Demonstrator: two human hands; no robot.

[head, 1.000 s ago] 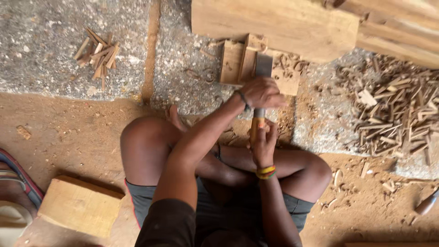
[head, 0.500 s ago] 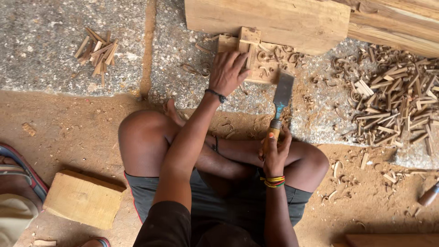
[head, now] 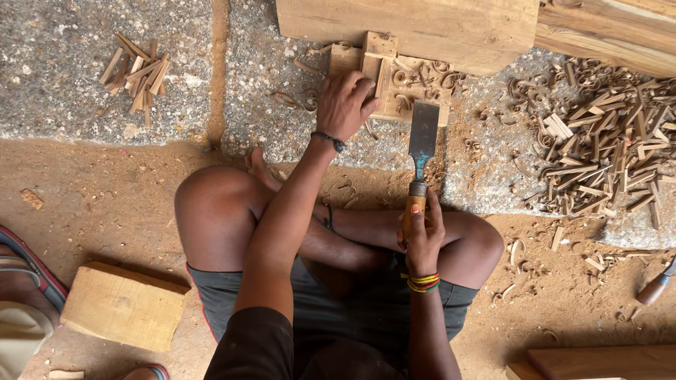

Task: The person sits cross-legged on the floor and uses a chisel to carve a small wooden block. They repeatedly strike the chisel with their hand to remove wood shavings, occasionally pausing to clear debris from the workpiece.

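Observation:
I sit cross-legged on the ground. My left hand (head: 344,103) presses down on a small carved wooden workpiece (head: 394,79) lying on the stone floor against a thick plank (head: 422,24). My right hand (head: 421,236) grips the wooden handle of a broad flat chisel (head: 422,134), blade pointing away from me, its edge just at the near right side of the workpiece. Wood curls lie on and around the workpiece.
A large heap of wood chips and shavings (head: 605,141) lies at right, a small pile of sticks (head: 137,70) at upper left. A wooden block (head: 120,306) sits by my left knee, another tool handle (head: 655,287) at far right, boards (head: 598,362) at bottom right.
My left hand left the chisel and moved up onto the workpiece. My right hand drew the chisel back and to the right, off the workpiece.

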